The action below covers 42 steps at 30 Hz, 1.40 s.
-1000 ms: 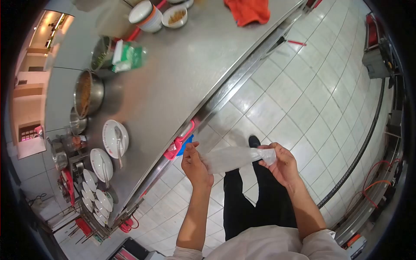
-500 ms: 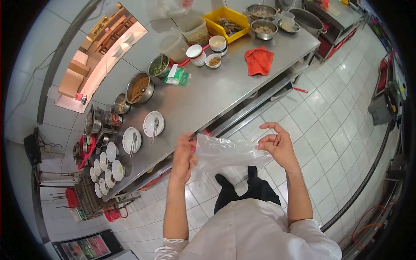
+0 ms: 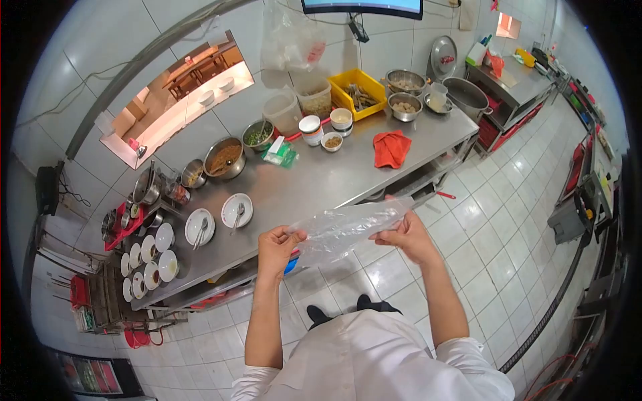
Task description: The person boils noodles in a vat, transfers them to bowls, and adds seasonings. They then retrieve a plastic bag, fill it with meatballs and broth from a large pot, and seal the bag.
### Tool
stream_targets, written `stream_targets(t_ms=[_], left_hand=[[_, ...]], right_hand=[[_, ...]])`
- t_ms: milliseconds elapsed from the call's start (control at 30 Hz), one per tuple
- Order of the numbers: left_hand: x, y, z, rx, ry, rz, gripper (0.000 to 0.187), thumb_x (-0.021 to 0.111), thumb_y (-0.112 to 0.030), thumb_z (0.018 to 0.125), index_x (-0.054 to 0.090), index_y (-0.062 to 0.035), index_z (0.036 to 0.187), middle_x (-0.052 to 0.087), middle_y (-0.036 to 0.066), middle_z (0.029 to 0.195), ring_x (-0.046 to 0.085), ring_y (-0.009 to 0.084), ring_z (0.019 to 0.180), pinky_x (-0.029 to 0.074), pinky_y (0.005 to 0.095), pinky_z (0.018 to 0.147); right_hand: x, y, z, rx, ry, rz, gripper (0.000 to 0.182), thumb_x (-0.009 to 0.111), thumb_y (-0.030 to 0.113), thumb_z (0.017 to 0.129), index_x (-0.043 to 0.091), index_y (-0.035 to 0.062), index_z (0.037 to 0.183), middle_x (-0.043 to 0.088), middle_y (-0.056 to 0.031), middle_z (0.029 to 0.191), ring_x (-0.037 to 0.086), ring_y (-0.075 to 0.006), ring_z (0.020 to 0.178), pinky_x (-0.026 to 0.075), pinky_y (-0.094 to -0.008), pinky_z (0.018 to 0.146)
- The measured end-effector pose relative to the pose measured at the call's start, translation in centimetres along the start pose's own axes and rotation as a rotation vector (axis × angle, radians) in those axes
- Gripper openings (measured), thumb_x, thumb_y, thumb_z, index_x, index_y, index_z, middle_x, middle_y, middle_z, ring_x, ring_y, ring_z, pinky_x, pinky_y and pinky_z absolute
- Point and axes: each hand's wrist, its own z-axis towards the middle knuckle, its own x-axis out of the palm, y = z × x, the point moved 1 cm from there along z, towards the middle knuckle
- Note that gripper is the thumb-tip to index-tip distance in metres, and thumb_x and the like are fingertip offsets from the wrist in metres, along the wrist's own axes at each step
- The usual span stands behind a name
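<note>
A clear plastic bag (image 3: 348, 226) is stretched between both hands in front of my chest. My left hand (image 3: 277, 244) pinches its left end; my right hand (image 3: 403, 232) grips its right end, slightly higher. The bag hangs over the front edge of a long steel counter (image 3: 321, 180). Nothing shows inside the bag.
On the counter: a red cloth (image 3: 391, 148), a yellow tray (image 3: 361, 90), steel bowls (image 3: 405, 107), a pot (image 3: 225, 158), white plates with spoons (image 3: 237, 210) and several small dishes (image 3: 144, 260) at the left. White tiled floor (image 3: 495, 220) lies to the right.
My head has lifted, so the whole counter and back wall came into view. Both hands raised the bag and pulled it out longer; the right end is now higher.
</note>
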Motion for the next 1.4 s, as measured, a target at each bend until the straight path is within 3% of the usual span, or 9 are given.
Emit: stream_targets(t_ms=[267,367,433,567,667,867,1033,1267,1400], left_hand=[[-3.0,-0.8,0.2,-0.023,-0.087,0.010,0.016,0.072,-0.011,0.091,0.071,-0.0002,0.103,0.073,0.004,0.091,0.064,0.0073,0.074,0.050,0.0213,0.067],[-2.0,-0.6,-0.7,0.045,0.051,-0.084,0.017,0.066,-0.009,0.095,0.070,0.0011,0.107,0.074,0.005,0.095,0.065,0.0085,0.077,0.052,0.0211,0.070],[-1.8,-0.3,-1.2,0.037,0.031,-0.074,0.016,0.065,-0.006,0.094,0.070,0.0022,0.106,0.074,0.006,0.095,0.066,0.0087,0.078,0.052,0.0210,0.070],[-1.7,-0.5,-2.3,-0.002,0.020,-0.070,0.013,0.064,0.003,0.089,0.069,0.0049,0.101,0.073,0.008,0.091,0.066,0.0084,0.076,0.051,0.0205,0.067],[-2.7,-0.7,-3.2,-0.007,0.001,-0.035,0.010,0.071,-0.002,0.088,0.070,0.0029,0.096,0.072,0.006,0.084,0.064,0.0068,0.073,0.050,0.0198,0.065],[-3.0,0.6,-4.2,0.137,-0.201,-0.196,0.024,0.084,-0.016,0.082,0.065,-0.0030,0.076,0.065,-0.002,0.070,0.054,0.0043,0.062,0.042,0.0209,0.056],[0.1,1.3,-4.5,0.327,-0.403,-0.041,0.046,0.088,-0.028,0.078,0.047,-0.0108,0.065,0.054,-0.007,0.064,0.044,0.0015,0.059,0.035,0.0223,0.049],[-2.0,5.1,-5.3,0.177,-0.207,-0.685,0.055,0.070,-0.066,0.079,0.053,-0.0139,0.080,0.043,-0.010,0.071,0.047,0.0039,0.070,0.040,0.0225,0.061],[-4.5,5.1,-6.3,0.197,-0.033,-0.938,0.054,0.066,-0.060,0.087,0.058,-0.0092,0.102,0.062,-0.002,0.089,0.059,0.0093,0.083,0.048,0.0295,0.083]], right_hand=[[-1.4,-0.8,1.1,-0.153,-0.353,-0.193,0.029,0.071,0.009,0.090,0.063,-0.0074,0.112,0.071,-0.0106,0.079,0.070,-0.0173,0.070,0.056,-0.0258,0.064],[2.1,-1.9,0.8,-0.370,-0.149,-0.328,0.094,0.085,0.024,0.078,0.028,0.0089,0.152,0.047,-0.0214,0.143,0.053,-0.0320,0.128,0.050,-0.0411,0.095],[3.0,-3.3,2.2,-0.289,-0.043,-0.345,0.118,0.090,0.023,0.071,0.009,0.0192,0.158,0.020,-0.0218,0.158,0.032,-0.0378,0.143,0.042,-0.0485,0.104],[4.6,-3.9,5.9,-0.400,-0.070,-0.089,0.076,0.082,0.007,0.081,0.038,0.0024,0.143,0.058,-0.0185,0.127,0.061,-0.0247,0.112,0.053,-0.0323,0.086],[5.6,-2.2,6.8,-0.272,-0.161,-0.153,0.009,0.074,0.004,0.089,0.065,0.0011,0.086,0.065,-0.0016,0.078,0.063,-0.0094,0.068,0.051,-0.0230,0.068],[9.4,-1.5,4.2,-0.599,-0.225,-0.303,0.021,0.076,0.009,0.087,0.055,0.0035,0.085,0.055,0.0011,0.071,0.055,-0.0056,0.065,0.044,-0.0218,0.060],[17.7,-2.7,-1.4,-0.364,0.160,-0.626,0.033,0.085,0.007,0.074,0.065,0.0029,0.100,0.068,-0.0041,0.086,0.060,-0.0049,0.073,0.047,-0.0215,0.059],[17.1,-6.3,0.0,-0.114,0.186,-0.427,0.011,0.075,-0.002,0.082,0.071,-0.0035,0.092,0.071,-0.0051,0.079,0.064,-0.0074,0.070,0.051,-0.0212,0.065],[17.8,-5.6,1.0,-0.142,0.089,-0.335,0.008,0.065,-0.006,0.086,0.072,-0.0038,0.091,0.070,-0.0039,0.079,0.060,-0.0058,0.069,0.048,-0.0213,0.063]])
